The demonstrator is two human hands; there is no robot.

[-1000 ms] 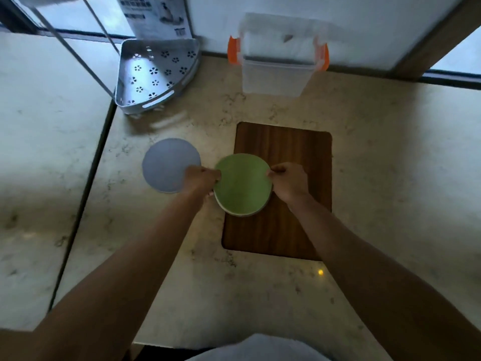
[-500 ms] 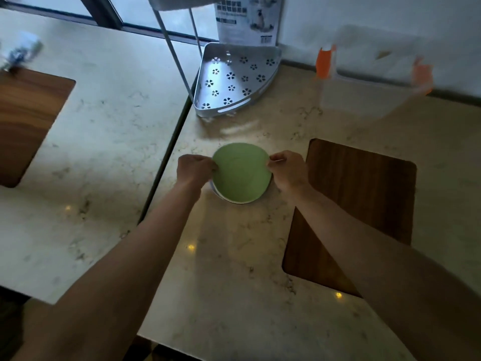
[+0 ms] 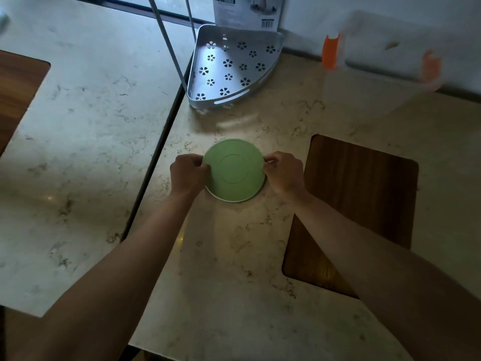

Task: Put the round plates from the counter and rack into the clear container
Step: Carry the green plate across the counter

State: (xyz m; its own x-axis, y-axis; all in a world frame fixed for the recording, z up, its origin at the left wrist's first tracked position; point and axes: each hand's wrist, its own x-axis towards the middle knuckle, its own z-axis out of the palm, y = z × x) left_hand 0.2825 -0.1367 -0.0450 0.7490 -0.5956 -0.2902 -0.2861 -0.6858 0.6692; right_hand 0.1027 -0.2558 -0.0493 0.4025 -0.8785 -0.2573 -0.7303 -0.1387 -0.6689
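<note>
A round green plate (image 3: 234, 169) lies upside down, low over the marble counter (image 3: 234, 256), with its foot ring showing. My left hand (image 3: 188, 173) pinches its left edge and my right hand (image 3: 283, 173) pinches its right edge. A pale rim of something round shows under its lower edge. The clear container (image 3: 377, 82) with orange latches stands at the back right, blurred, well away from the plate. The grey metal corner rack (image 3: 229, 69) stands behind the plate, and its visible lower tier holds nothing.
A dark wooden board (image 3: 359, 204) is set into the counter right of my right hand. A dark gap (image 3: 156, 157) divides this counter from another one on the left, which has its own wooden board (image 3: 15, 92). The rack's poles rise at the back.
Both hands carried the green plate left, off the wooden board, to the spot where a grey-blue plate lay. That grey-blue plate is no longer visible on its own.
</note>
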